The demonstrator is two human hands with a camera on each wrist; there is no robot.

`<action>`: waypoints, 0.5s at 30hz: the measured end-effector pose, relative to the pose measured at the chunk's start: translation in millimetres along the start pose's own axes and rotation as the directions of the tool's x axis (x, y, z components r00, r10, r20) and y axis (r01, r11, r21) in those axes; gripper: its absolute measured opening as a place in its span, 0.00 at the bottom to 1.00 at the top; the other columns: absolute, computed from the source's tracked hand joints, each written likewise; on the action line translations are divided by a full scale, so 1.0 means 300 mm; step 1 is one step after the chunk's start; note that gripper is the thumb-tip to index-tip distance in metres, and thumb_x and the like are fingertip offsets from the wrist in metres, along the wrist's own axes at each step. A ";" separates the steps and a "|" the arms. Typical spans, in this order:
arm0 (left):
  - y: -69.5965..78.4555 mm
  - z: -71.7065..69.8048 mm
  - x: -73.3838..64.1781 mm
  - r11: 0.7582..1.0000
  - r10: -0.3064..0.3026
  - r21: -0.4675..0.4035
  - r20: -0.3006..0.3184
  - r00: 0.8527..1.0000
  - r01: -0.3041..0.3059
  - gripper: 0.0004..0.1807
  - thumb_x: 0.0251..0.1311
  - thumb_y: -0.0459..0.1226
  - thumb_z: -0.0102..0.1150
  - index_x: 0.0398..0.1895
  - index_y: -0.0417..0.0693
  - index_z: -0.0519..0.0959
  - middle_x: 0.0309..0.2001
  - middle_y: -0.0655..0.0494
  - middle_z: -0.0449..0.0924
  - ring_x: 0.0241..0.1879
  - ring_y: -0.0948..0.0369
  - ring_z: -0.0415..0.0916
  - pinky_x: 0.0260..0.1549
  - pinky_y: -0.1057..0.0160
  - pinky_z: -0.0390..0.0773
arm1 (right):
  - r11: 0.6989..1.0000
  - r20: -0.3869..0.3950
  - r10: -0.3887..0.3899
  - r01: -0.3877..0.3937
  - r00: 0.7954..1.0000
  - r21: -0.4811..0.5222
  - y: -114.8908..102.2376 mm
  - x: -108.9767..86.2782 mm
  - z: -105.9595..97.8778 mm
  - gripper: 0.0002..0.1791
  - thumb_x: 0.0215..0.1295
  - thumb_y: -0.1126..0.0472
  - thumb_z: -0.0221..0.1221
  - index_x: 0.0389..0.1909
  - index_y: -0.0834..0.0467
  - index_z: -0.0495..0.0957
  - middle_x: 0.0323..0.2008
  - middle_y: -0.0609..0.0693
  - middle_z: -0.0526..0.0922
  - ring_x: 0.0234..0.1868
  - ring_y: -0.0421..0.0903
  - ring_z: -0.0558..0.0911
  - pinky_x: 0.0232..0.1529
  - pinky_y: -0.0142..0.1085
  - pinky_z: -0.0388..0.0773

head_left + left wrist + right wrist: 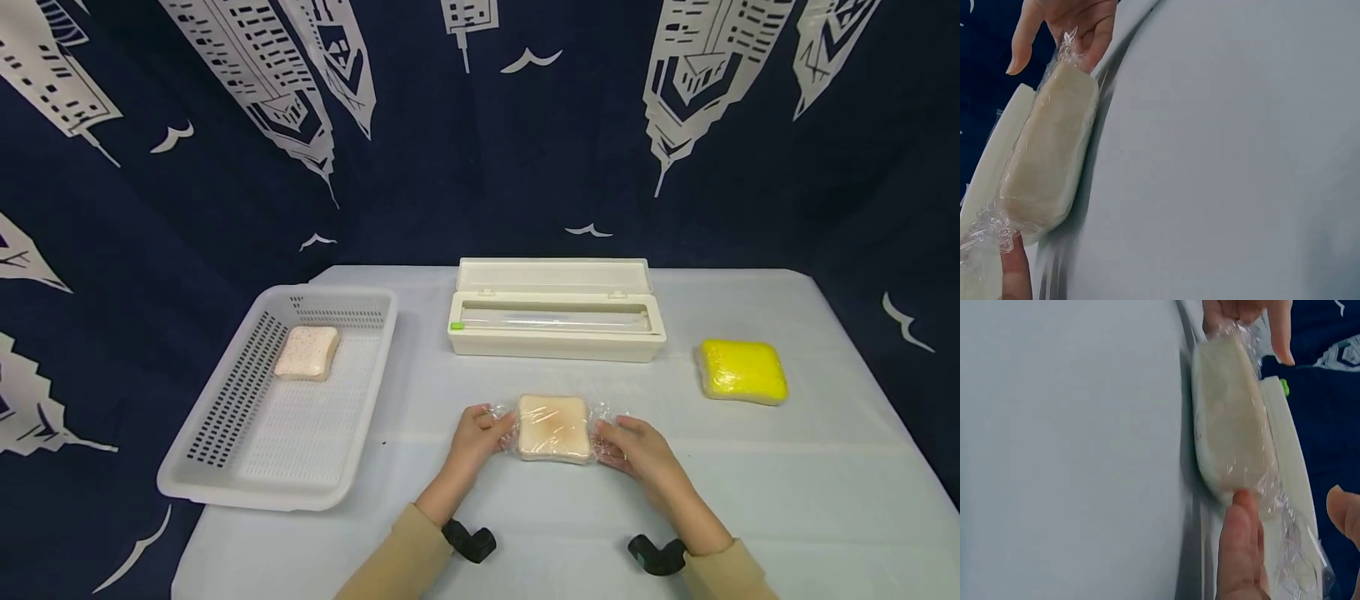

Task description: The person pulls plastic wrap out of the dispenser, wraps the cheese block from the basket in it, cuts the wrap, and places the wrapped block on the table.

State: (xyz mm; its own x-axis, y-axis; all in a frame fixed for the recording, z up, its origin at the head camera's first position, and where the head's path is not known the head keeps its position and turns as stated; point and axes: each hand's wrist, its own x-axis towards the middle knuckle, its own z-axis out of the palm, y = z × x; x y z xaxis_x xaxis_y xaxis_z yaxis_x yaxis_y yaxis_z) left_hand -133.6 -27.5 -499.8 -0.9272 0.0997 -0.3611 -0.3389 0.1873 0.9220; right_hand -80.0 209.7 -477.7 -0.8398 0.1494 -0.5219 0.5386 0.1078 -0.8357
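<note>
A toast-like bread slice (554,428), pale with a light brown top, is wrapped in clear plastic film whose crumpled ends stick out on both sides. At its left end, my left hand (474,440) touches the film, thumb held apart from the fingers. My right hand (642,454) is at the opposite end. In the right wrist view, its extended fingers (1240,550) reach against the slice's lower edge, with the thumb away from the film. One left finger (1016,269) touches the wrapped underside in the left wrist view; the other left fingers are out of that view.
Behind the slice stands a cream film dispenser (557,346), lid raised, with a clear roll inside. On the left, a white perforated basket (367,392) holds another bread slice (307,352). A yellow, film-wrapped block (742,372) lies to the right on the white-covered table (810,500).
</note>
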 end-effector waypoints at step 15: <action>0.024 -0.007 0.050 0.970 0.112 0.215 0.006 0.994 -0.111 0.17 0.57 0.39 0.69 0.47 0.40 0.83 0.37 0.48 0.87 0.32 0.62 0.83 0.31 0.68 0.81 | 0.979 -0.093 -0.132 0.115 0.987 -0.170 0.001 0.048 -0.010 0.31 0.66 0.53 0.63 0.65 0.65 0.70 0.47 0.58 0.86 0.32 0.33 0.81 0.33 0.26 0.80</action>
State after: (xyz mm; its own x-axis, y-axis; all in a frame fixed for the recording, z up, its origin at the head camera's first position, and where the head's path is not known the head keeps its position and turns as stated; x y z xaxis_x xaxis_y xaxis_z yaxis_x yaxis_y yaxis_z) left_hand -150.4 -26.6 -498.3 -0.9583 0.1259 -0.2565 -0.1920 0.3811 0.9044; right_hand -91.9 214.9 -484.9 -0.8934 0.2242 -0.3892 0.4424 0.2894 -0.8488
